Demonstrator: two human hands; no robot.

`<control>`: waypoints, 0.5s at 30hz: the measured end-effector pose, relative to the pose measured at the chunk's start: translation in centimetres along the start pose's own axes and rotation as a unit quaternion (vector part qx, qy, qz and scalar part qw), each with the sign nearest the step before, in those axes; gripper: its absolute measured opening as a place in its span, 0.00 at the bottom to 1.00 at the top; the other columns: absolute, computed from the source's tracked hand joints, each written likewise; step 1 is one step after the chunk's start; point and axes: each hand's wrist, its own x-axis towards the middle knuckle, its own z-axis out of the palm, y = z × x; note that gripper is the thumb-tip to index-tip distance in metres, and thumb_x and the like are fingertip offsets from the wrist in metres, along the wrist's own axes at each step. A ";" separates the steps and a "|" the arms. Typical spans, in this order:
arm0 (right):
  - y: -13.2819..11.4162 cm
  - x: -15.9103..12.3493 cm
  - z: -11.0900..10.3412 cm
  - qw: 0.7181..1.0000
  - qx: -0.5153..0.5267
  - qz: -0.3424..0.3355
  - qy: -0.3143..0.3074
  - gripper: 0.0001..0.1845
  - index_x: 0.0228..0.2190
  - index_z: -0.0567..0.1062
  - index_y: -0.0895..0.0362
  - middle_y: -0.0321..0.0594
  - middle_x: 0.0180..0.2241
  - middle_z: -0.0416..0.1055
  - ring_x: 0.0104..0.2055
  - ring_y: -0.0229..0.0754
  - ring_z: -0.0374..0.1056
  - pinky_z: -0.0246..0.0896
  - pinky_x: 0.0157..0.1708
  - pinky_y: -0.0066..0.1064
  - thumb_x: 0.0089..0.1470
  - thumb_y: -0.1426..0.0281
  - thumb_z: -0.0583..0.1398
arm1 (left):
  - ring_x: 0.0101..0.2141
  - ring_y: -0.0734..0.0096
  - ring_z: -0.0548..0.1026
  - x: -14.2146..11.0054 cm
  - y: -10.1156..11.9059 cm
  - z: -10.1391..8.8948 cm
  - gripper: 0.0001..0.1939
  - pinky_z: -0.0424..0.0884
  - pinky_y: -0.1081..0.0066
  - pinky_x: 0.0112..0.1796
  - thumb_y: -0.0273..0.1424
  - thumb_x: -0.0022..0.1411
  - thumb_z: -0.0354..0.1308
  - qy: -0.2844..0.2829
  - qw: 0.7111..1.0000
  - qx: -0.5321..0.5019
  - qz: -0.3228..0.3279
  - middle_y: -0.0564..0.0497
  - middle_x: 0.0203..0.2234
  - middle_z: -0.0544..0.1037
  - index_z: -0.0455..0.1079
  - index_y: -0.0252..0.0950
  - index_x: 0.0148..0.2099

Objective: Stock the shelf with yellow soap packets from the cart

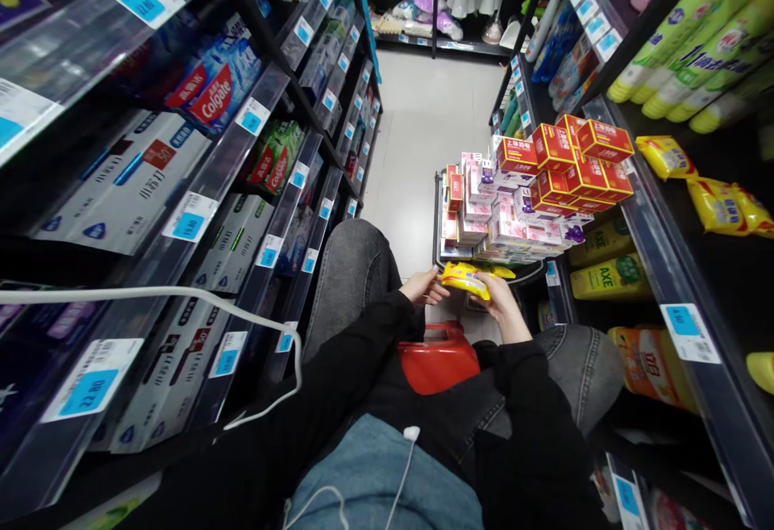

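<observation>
Your right hand [501, 304] grasps the right end of the yellow packet [464, 279]. Your left hand [425, 286] is at the left end; its grip cannot be determined. The packet is held between your knees, on the near side of the stacked boxes [508, 219].
</observation>
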 end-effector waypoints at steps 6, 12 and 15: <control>0.8 5.3 -4.1 0.976 0.039 -0.056 0.205 0.12 0.30 0.67 0.59 0.34 0.23 0.71 0.24 0.39 0.71 0.73 0.24 0.31 0.41 0.72 0.64 | 0.17 0.80 0.67 0.2 -0.5 0.3 0.16 0.62 0.78 0.21 0.39 0.68 0.48 -0.004 0.993 0.115 0.022 0.47 0.30 0.79 0.67 0.31 0.46; 2.8 9.5 -4.4 0.964 0.015 -0.052 0.259 0.09 0.33 0.68 0.60 0.36 0.26 0.71 0.27 0.39 0.73 0.74 0.28 0.31 0.45 0.73 0.58 | 0.21 0.77 0.69 0.6 -1.4 -0.1 0.18 0.65 0.77 0.25 0.41 0.63 0.53 -0.014 0.974 0.213 0.080 0.45 0.35 0.80 0.71 0.31 0.43; 3.5 10.7 -4.3 0.961 -0.007 -0.065 0.269 0.11 0.35 0.68 0.60 0.39 0.30 0.73 0.30 0.40 0.74 0.74 0.28 0.30 0.46 0.71 0.60 | 0.22 0.77 0.69 0.6 -1.5 -0.2 0.18 0.65 0.76 0.26 0.41 0.63 0.53 -0.006 0.971 0.222 0.087 0.44 0.36 0.80 0.71 0.31 0.44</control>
